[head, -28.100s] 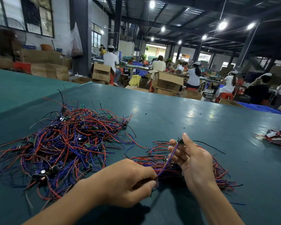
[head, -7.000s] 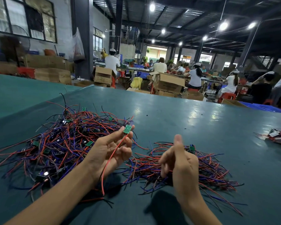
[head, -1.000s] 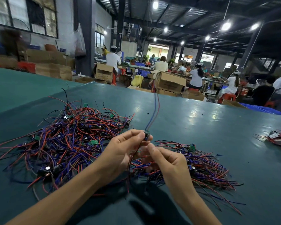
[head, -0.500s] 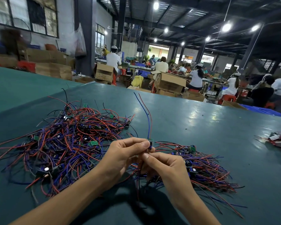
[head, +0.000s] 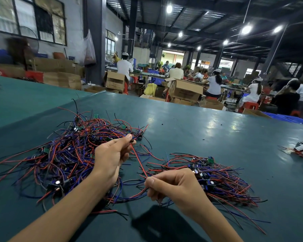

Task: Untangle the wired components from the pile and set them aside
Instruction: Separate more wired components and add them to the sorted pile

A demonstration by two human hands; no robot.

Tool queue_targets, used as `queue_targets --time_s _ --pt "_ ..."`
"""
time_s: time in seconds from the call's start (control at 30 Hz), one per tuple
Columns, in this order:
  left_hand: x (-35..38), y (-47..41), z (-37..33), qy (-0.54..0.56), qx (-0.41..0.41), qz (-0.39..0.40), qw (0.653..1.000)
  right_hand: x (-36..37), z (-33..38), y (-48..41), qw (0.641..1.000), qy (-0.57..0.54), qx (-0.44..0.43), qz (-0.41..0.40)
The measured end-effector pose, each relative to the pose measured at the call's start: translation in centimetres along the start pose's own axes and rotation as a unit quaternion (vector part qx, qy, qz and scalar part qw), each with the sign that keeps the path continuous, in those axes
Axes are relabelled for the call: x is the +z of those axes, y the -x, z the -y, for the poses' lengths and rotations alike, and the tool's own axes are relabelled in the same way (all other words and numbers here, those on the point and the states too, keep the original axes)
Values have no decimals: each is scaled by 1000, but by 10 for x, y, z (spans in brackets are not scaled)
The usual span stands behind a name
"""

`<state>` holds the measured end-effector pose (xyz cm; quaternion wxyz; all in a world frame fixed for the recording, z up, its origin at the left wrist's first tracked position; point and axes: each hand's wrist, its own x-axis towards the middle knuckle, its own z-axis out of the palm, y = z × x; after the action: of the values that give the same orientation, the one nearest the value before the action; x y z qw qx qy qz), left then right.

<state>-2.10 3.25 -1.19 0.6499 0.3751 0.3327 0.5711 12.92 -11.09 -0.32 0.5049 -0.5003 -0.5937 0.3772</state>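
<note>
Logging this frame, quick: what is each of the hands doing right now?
Left hand: pinches small black component on thin red wire.
Right hand: pinches the same red wire lower down.

Factory floor, workers (head: 213, 84), cardboard boxes (head: 184, 90)

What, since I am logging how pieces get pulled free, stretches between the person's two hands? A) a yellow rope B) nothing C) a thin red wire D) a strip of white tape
C: a thin red wire runs straight from the left hand, which pinches a small dark component, down to the right hand, which pinches it.
</note>
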Motion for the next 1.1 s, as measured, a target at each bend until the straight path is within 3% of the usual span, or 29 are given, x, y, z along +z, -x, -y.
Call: queue_targets --time_s 0.1,0.23,0.33,0.5,0.77,1.1 --pt "0 2 3 -2 -22 11 1000 -2 -2 1 1000 29 -7 0" --pt "2 6 3 28 -75 81 994 -10 0 4 1000 15 -13 -6" --pt "4 9 -4 83 -117 146 979 -15 2 2 997 -14 -38 -69" --pt "9 16 -7 95 -128 234 959 -18 0 -5 983 -94 -4 -160" --pt "10 25 -1 90 -116 315 938 -19 -2 -6 980 -107 3 -165" --pt "11 30 1 60 -93 325 939 -18 -2 -6 984 -110 -14 -142"
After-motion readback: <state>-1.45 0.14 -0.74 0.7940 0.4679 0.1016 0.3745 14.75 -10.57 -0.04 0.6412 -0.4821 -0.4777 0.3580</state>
